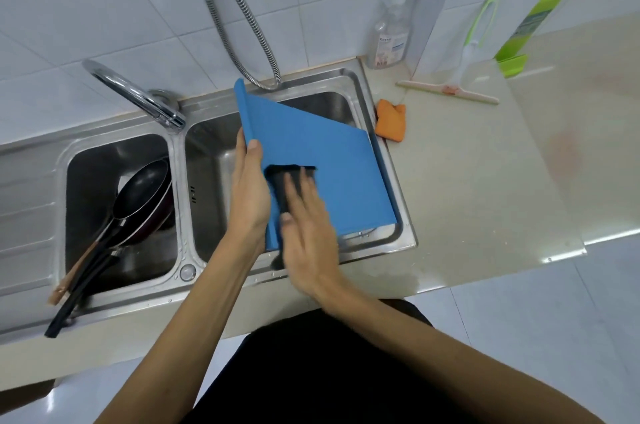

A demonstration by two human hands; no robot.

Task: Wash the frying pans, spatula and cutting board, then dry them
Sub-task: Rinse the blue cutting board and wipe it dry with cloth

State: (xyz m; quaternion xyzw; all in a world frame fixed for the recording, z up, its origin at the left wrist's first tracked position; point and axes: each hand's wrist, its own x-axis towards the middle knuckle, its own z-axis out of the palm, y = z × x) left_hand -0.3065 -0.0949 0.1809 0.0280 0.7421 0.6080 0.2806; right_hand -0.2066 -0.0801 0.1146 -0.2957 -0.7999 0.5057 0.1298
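A blue cutting board (329, 160) leans tilted over the right sink basin (214, 181). My left hand (247, 191) grips its left edge, thumb on the top face. My right hand (304, 226), blurred, presses a dark sponge (284, 181) flat against the board with straight fingers. In the left sink basin (90, 160) lie stacked black frying pans (142, 191). Their long handles and a wooden spatula handle (65, 285) stick out over the basin's front rim.
A curved chrome faucet (138, 94) stands behind the basins, and a metal hose (235, 25) hangs on the tiled wall. On the beige counter to the right lie an orange cloth (391, 120), a soap bottle (389, 36) and a squeegee (450, 91).
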